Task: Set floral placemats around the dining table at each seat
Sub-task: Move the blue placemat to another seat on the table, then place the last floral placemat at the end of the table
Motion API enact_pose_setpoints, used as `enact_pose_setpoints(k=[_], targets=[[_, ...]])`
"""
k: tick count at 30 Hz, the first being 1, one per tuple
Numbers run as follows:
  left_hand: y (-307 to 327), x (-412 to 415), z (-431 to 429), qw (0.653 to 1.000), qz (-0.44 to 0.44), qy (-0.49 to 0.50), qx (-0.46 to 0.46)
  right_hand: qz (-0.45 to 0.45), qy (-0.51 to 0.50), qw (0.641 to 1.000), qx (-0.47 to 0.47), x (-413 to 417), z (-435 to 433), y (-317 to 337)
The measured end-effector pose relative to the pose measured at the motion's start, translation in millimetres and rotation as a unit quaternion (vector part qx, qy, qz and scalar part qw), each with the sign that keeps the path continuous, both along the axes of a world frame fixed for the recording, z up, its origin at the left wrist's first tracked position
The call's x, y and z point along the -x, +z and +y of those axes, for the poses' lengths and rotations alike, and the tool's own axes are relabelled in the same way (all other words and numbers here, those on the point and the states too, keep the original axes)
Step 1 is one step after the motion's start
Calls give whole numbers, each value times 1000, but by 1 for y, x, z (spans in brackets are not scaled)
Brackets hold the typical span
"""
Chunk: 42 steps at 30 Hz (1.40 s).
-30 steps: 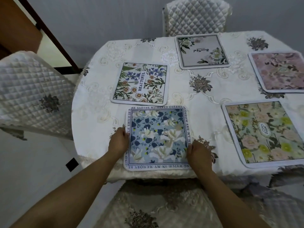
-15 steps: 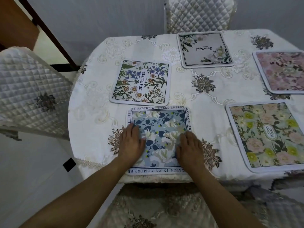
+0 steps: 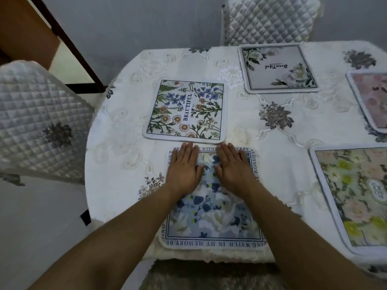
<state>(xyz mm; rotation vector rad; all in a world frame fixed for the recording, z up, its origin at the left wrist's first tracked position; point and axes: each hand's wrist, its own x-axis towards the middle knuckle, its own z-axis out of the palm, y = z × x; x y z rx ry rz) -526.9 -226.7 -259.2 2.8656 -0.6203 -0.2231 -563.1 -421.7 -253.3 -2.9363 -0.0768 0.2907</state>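
Under both flat, open grips, left hand (image 3: 184, 170) and right hand (image 3: 234, 170), the blue placemat (image 3: 211, 218) wanted even outward smoothing.

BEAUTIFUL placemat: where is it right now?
Head view, left of centre on the table: the BEAUTIFUL placemat lies just beyond the blue placemat, which both hands press flat.

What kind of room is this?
Probably a home dining room: a table in a white embroidered tablecloth, quilted chair covers, and floral placemats like the blue one at the seats.
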Motion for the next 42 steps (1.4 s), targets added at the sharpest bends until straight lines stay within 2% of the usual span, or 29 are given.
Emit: enact_pose_setpoints(k=[4, 9, 13, 16, 21, 24, 28, 35, 42], targets=[[-2, -3, 18, 1000, -3, 9, 13, -12, -40, 999, -7, 16, -31, -4], [2, 18, 52, 998, 23, 47, 30, 16, -92, 995, -27, 37, -49, 4], [12, 40, 65, 997, 50, 53, 24, 62, -94, 994, -11, 52, -48, 12], [33, 42, 68, 995, 46, 80, 27, 91, -94, 991, -15, 55, -46, 31], [95, 54, 93, 995, -14, 99, 21, 64, -87, 994, -1, 62, -26, 84], [133, 71, 122, 994, -48, 95, 19, 83, -81, 993, -15, 79, 0, 125], [166, 96, 175, 992, -89, 81, 20, 61, -51, 997, 0, 100, 45, 164], [204, 140, 293, 996, -35, 73, -41, 68, -23, 996, 61, 133, 152, 204], [238, 183, 428, 995, -41, 80, -29, 46, 3, 994, 99, 153, 292, 225]])
